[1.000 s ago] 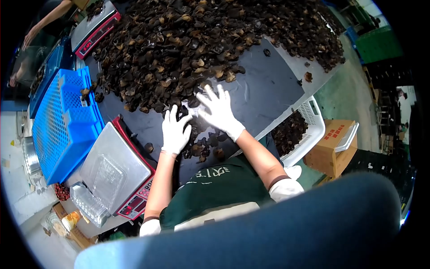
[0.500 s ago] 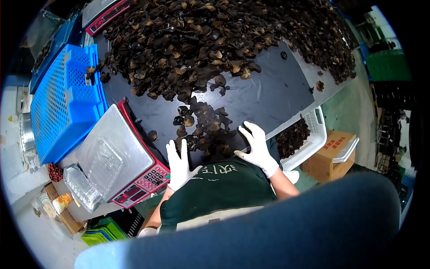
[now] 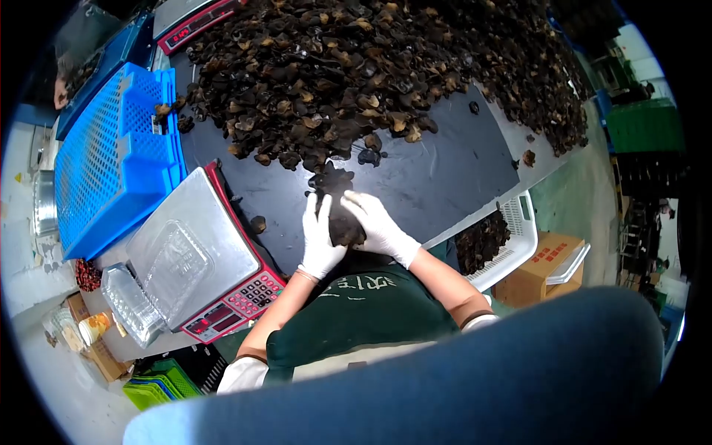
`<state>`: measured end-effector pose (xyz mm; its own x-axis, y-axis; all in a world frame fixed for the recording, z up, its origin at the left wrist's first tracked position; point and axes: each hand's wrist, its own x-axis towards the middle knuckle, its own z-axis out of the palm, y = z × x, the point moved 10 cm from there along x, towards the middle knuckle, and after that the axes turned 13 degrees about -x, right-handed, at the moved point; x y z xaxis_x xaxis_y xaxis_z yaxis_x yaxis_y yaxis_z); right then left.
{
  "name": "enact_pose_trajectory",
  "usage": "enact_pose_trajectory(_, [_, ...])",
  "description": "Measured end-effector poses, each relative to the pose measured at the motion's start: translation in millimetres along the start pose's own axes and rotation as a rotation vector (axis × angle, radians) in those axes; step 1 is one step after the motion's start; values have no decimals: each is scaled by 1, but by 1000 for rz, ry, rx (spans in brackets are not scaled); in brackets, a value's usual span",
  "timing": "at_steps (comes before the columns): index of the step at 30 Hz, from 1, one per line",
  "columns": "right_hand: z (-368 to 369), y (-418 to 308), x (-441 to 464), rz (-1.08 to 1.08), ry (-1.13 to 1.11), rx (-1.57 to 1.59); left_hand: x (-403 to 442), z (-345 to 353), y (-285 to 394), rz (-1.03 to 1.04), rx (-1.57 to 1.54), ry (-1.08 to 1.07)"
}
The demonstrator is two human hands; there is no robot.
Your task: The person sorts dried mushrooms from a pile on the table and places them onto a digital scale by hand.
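My left hand (image 3: 322, 243), in a white glove, presses against the left side of a clump of dark wood ear mushrooms (image 3: 345, 222). From the right, my gloved right hand (image 3: 377, 228) closes on the same clump, fingers bent inward. The clump lies between both hands at the near edge of the dark table mat (image 3: 437, 174); its underside is hidden. Beyond my fingertips spreads a large heap of wood ear mushrooms (image 3: 319, 89), with a few loose pieces in front of it.
A red-edged scale (image 3: 200, 245) with a clear plastic tray (image 3: 178, 252) stands left, beside a blue basket (image 3: 96, 163). Another scale (image 3: 196, 28) is at the back left. On the right, below the table edge, are a white basket (image 3: 528, 237) holding mushrooms and a cardboard box (image 3: 538, 271).
Both hands have moved forward and inward from spread, open positions. The scattered mushrooms near me are now gathered into a clump between them.
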<state>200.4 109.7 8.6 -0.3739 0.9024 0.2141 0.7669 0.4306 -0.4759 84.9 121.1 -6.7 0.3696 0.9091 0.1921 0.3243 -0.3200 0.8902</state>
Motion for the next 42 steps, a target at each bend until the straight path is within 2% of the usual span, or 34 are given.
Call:
enact_pose_trajectory(2, [5, -3, 3, -11, 161, 75, -4, 8, 3, 72, -204, 3])
enact_pose_trajectory(4, [6, -7, 7, 46, 163, 123, -11, 4, -7, -18, -431, 159])
enact_pose_trajectory(6, [2, -9, 6, 45, 333, 266, -10, -3, -17, -110, -626, 236])
enact_pose_trajectory(9, [-7, -29, 24, 94, 403, 373, 3, -35, 13, -130, -665, 282])
enact_pose_trajectory(10, [-26, -48, 37, 63, 460, 375, 4, -49, 27, -87, -559, 252])
enact_pose_trajectory(11, [-31, -58, 49, 23, 468, 341, 5, -66, 32, -98, -617, 301])
enact_pose_trajectory(13, [-51, -99, 88, -116, 391, 426, 4, -109, 48, -106, -683, 422])
enact_pose_trajectory(14, [-64, -126, 112, -234, 338, 366, -5, -129, 42, -185, -772, 529])
enact_pose_trajectory(15, [-57, -144, 131, -273, 269, 405, -6, -164, 60, -103, -669, 551])
enact_pose_trajectory(17, [-43, -190, 163, -336, 174, 522, -30, -220, 62, -85, -554, 699])
enact_pose_trajectory(19, [-16, -238, 189, -397, 108, 645, -52, -267, 63, -2, -634, 874])
enact_pose_trajectory(20, [3, -259, 199, -432, 70, 689, -71, -290, 47, -2, -668, 906])
enact_pose_trajectory(22, [27, -289, 215, -443, -30, 735, -94, -325, 20, -135, -660, 878])
enact_pose_trajectory(23, [46, -298, 221, -429, -45, 696, -102, -340, 13, -120, -602, 874])
enact_pose_trajectory(24, [62, -301, 224, -434, -37, 703, -108, -352, 8, -104, -544, 873])
enact_pose_trajectory(25, [82, -304, 227, -422, -63, 528, -117, -360, -7, -242, -515, 929])
enact_pose_trajectory(26, [102, -306, 228, -407, -89, 353, -118, -365, -8, -256, -382, 920])
enact_pose_trajectory(28, [90, -301, 225, -449, -106, 149, -130, -380, -26, -354, -27, 852])
enact_pose_trajectory(29, [84, -300, 223, -475, -122, 69, -140, -382, -39, -335, -122, 880])
enact_pose_trajectory(30, [74, -298, 223, -499, -140, -10, -139, -384, -31, -333, -2, 883])
enact_pose_trajectory(32, [62, -289, 221, -498, -156, 77, -139, -381, -31, -264, -247, 948])
enact_pose_trajectory(34, [39, -271, 216, -486, -153, 208, -145, -385, -26, -258, -210, 1020])
enact_pose_trajectory(37, [18, -230, 204, -444, -116, 371, -158, -388, -30, -221, -321, 1157])
enact_pose_trajectory(40, [-6, -159, 183, -197, -9, 399, -170, -392, -20, -174, -167, 1216])
enact_pose_trajectory(42, [-14, -123, 159, -74, -35, 421, -173, -390, -10, -105, -169, 1243])
